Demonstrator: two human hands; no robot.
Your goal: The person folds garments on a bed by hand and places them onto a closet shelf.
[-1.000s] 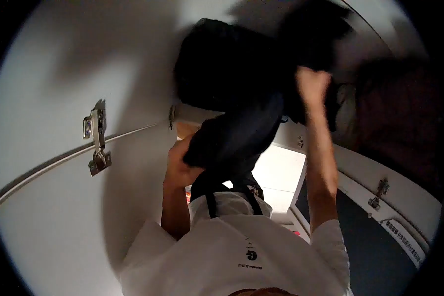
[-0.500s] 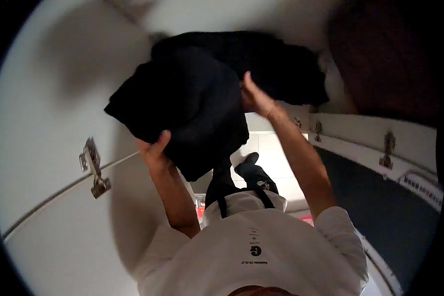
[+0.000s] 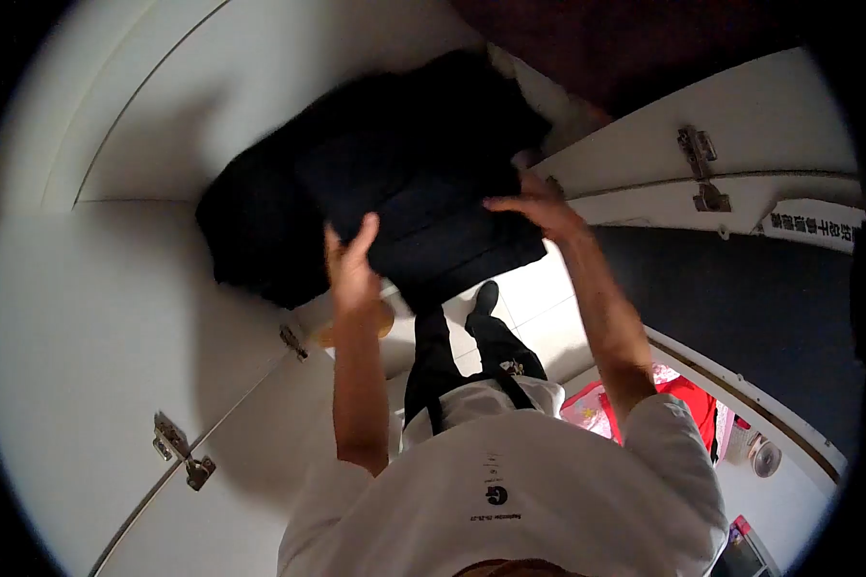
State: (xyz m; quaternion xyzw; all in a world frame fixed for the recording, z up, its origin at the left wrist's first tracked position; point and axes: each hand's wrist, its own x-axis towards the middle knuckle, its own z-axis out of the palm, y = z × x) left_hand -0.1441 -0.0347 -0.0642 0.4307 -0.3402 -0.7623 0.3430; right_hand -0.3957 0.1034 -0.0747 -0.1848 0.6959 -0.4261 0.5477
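A folded black garment [image 3: 433, 216] is spread between my two hands inside a white cabinet. My left hand [image 3: 354, 264] grips its near left part, with the thumb up against the cloth. At its right edge, my right hand [image 3: 547, 207] has the thumb over the cloth and its fingers partly hidden. More black cloth [image 3: 260, 226] lies to the left and behind, touching the held piece; where one ends and the other begins is hard to make out.
White cabinet doors with metal hinges [image 3: 185, 452] flank me on both sides, and another hinge [image 3: 704, 168] sits at the right. Dark maroon cloth [image 3: 635, 38] is at the top. Red and pink items [image 3: 688, 413] show below right, near a round roll [image 3: 765, 457].
My view has turned to the right. The garment has been lowered and flattened onto the other black cloth, and my right hand has moved to its right edge.
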